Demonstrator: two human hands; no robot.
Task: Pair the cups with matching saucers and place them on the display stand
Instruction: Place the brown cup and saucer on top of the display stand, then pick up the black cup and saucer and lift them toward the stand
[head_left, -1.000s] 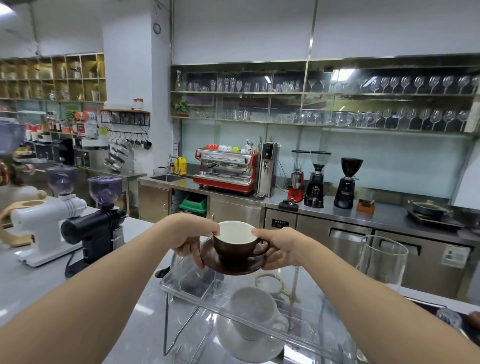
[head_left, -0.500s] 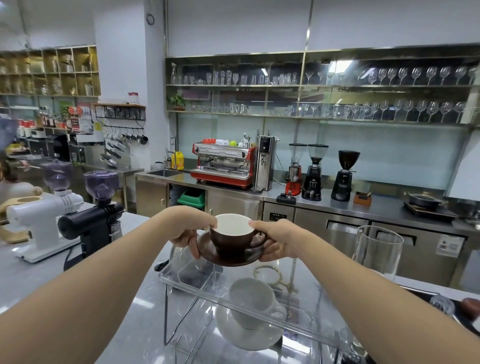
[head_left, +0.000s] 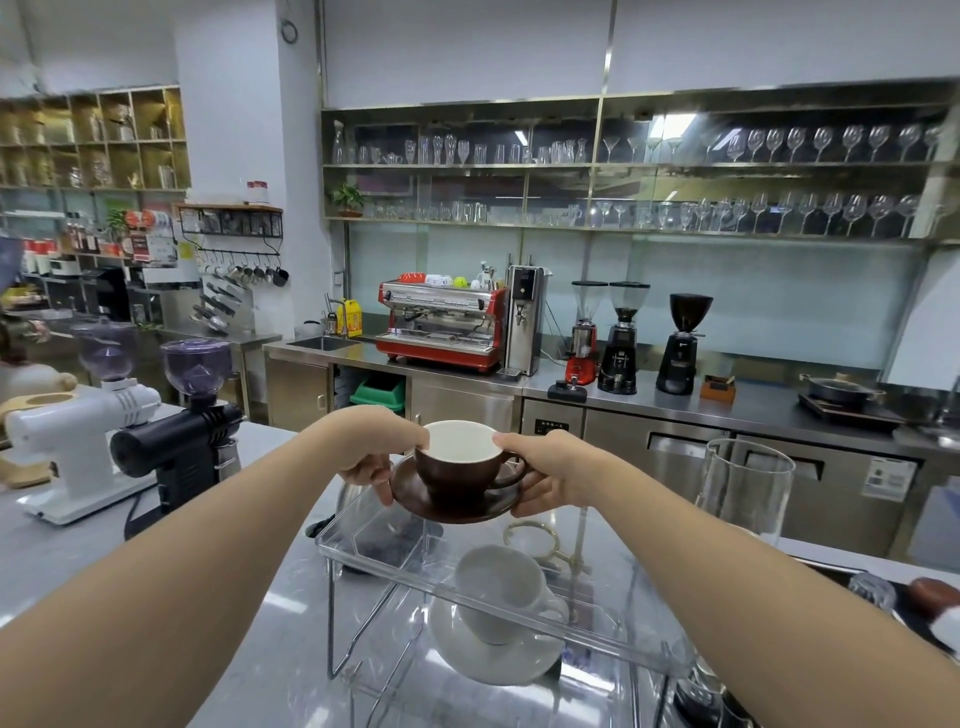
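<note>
Aloft over a café counter, a brown cup (head_left: 460, 465) on its matching brown saucer (head_left: 453, 496) is being held between two bare hands above a clear display stand (head_left: 395, 543).

The saucer's left rim is being pinched by the left hand (head_left: 376, 449), fingers curled under it and thumb lying against the cup's lip, while the right hand (head_left: 545, 475) is gripping the opposite rim beside the cup's handle. The pair is being kept level, just above the stand's transparent top shelf and apart from it. Below that shelf, a white cup (head_left: 501, 590) is being seen tilted on a white saucer (head_left: 493, 657). A tall empty glass (head_left: 745, 499) is standing to the right, two grinders (head_left: 130, 415) to the left.
</note>
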